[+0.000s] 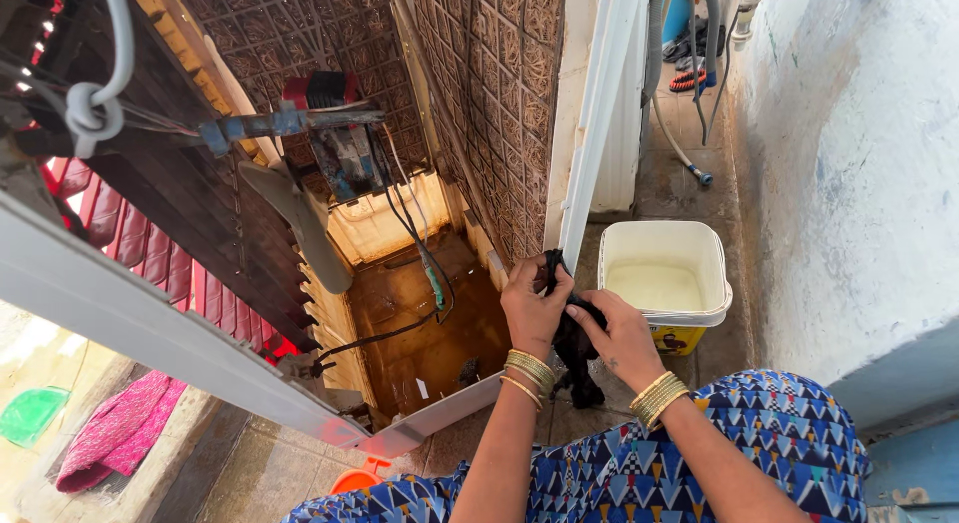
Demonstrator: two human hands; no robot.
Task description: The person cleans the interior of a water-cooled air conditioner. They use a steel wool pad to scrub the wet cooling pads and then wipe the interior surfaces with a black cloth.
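Patterned blue dress (769,433) nearest; both hands, left (531,308) and right (621,335), clenched on black cloth (574,348) (white bucket (667,245) just beside).

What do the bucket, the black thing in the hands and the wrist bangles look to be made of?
Bucket: likely plastic, cream, smooth, with thin rounded walls. Black item: seemingly cloth, matte and limp; it bunches between left hand and right hand and hangs in folds. Bangles: probably metal, gold-coloured and shiny, in thin stacked rings; plated or solid cannot be told.
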